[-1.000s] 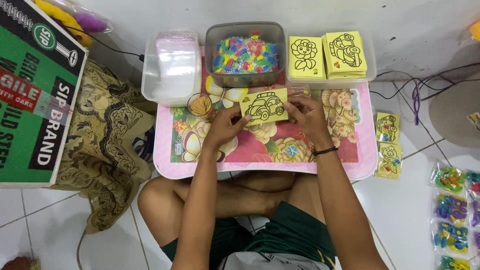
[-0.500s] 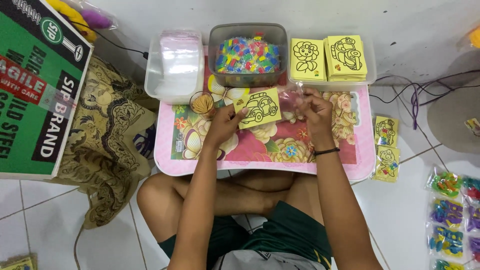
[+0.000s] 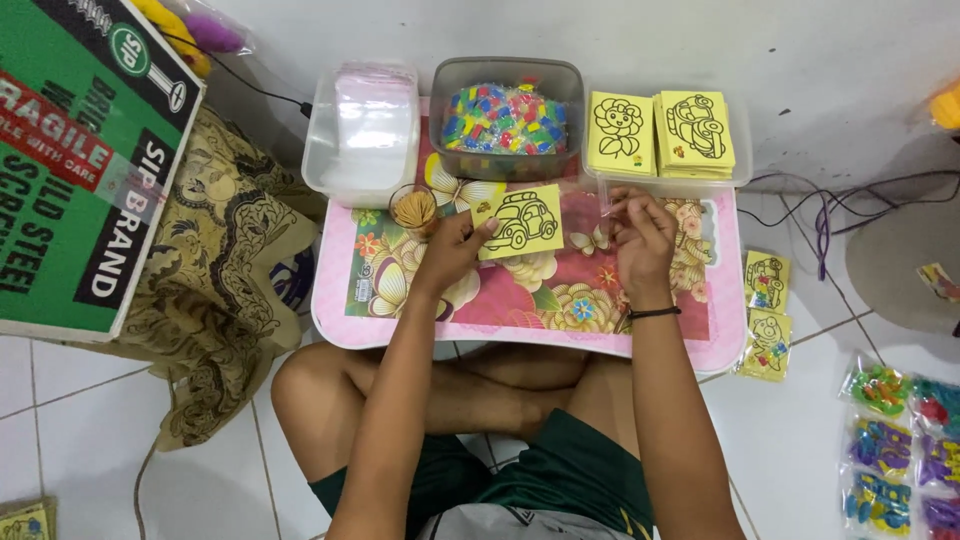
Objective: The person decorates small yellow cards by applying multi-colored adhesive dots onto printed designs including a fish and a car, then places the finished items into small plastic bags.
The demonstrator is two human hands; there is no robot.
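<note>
My left hand [image 3: 455, 245] grips the left edge of a yellow card with a black car outline [image 3: 522, 222], held just above the pink floral lap table [image 3: 520, 315]. My right hand [image 3: 640, 238] is off the card, a little to its right. Its thumb and fingers pinch what looks like a thin clear plastic sleeve [image 3: 606, 203]; the sleeve is hard to make out. A black band circles my right wrist. My crossed legs are under the table.
At the table's far edge stand a clear tub of plastic sleeves [image 3: 365, 130], a grey tub of colourful packets [image 3: 507, 115] and two stacks of yellow cards [image 3: 665, 132]. A small cup [image 3: 413, 208] is near my left hand. A green box [image 3: 80, 170] lies left; bagged cards [image 3: 768, 312] lie right.
My right hand has let go of the car card and moved right, pinching the clear sleeve. My left hand alone keeps the card, shifted slightly toward the tubs.
</note>
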